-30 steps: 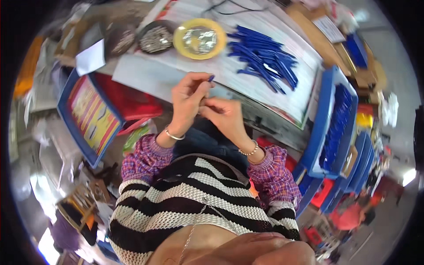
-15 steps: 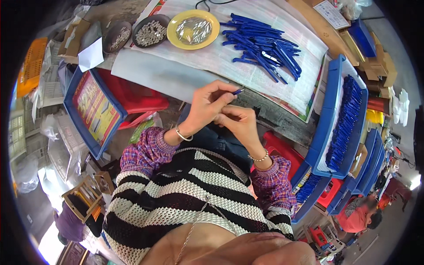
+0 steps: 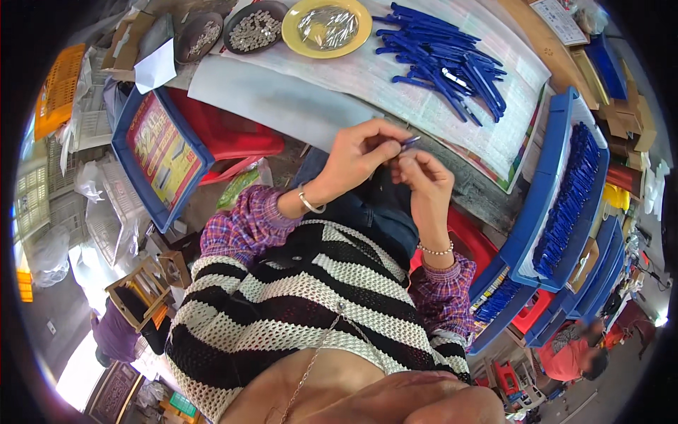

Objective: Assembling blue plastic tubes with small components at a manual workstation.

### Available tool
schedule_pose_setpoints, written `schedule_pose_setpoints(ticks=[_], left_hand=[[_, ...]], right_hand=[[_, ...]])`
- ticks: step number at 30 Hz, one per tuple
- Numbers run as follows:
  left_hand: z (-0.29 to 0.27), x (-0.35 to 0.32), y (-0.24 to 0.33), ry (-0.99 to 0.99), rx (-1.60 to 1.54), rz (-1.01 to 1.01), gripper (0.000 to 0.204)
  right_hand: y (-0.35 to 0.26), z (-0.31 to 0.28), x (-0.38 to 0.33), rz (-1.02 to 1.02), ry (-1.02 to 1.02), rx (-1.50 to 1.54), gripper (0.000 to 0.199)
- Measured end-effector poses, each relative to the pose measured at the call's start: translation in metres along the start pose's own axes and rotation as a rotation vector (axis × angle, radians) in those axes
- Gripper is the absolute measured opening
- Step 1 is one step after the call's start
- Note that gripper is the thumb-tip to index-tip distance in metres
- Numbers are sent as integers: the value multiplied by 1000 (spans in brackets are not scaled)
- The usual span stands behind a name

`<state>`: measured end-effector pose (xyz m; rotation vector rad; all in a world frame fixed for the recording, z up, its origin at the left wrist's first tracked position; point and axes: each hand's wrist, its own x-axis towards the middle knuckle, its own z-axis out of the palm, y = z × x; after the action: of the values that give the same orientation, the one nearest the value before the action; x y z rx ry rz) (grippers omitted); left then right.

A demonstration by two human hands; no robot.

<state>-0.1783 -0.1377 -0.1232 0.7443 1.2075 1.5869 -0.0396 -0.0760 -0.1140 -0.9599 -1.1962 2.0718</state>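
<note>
My left hand (image 3: pixel 361 154) is closed in a pinch on a slim dark blue piece with a shiny tip (image 3: pixel 410 141), held above the table's near edge. Only the end of the piece shows; my fingers cover the rest. Close against it, to the right, my right hand (image 3: pixel 429 185) has its thumb and fingers curled together near the piece. Whatever they may hold is hidden. Beyond my hands, a heap of slim blue plastic handles (image 3: pixel 441 60) lies on a white sheet (image 3: pixel 339 85).
A yellow plate (image 3: pixel 291 42) holds thin shiny metal pieces. Two dark bowls (image 3: pixel 227 37) of small grey parts stand left of it. A blue tray (image 3: pixel 597 169) full of blue items is at right; another blue tray (image 3: pixel 119 134) and a red stool (image 3: pixel 244 141) are at left.
The whole view has shifted a little. My right hand has come up beside the blue piece, its fingers now nearer the tip. My left hand still pinches the piece.
</note>
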Motion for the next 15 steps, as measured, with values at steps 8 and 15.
schedule_pose_setpoints(ticks=[8,15], left_hand=[[-27,4,2,54,-119,-31,18],[-40,-7,-1,81,-130,17,18]], right_hand=[[8,-35,-13,-20,-228,-405,10],[105,-60,2,-293,-256,-1337,23]])
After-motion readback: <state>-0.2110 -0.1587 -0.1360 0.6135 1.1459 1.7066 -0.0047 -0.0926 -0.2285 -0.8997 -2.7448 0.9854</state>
